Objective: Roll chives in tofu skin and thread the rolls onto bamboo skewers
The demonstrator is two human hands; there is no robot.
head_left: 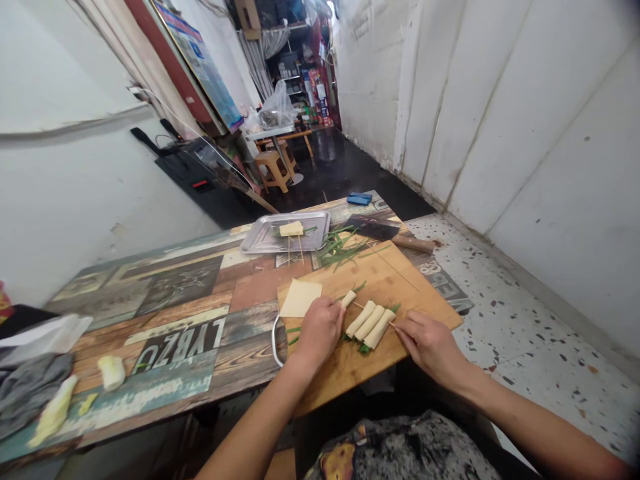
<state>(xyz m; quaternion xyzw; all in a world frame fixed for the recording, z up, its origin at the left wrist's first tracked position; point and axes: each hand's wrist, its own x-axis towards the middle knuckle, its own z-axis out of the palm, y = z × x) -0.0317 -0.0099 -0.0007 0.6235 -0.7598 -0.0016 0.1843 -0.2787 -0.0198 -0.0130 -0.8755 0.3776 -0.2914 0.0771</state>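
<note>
My left hand (320, 328) is closed round a pale tofu-skin roll (348, 299) on the wooden cutting board (400, 280). Three more rolls (371, 323) with green chives lie side by side between my hands. My right hand (429, 339) pinches the end of a thin bamboo skewer (391, 325) that touches the nearest roll. A flat square tofu-skin sheet (300, 297) lies on the board's far left corner. Loose green chives (340, 248) are scattered at the board's far end.
A metal tray (260, 241) holds a skewered piece at the far side of the table. A cleaver (380, 228) lies by the chives, a blue object (359, 198) beyond it. Pale scraps (111, 371) and cloth sit at the left. Stools stand down the corridor.
</note>
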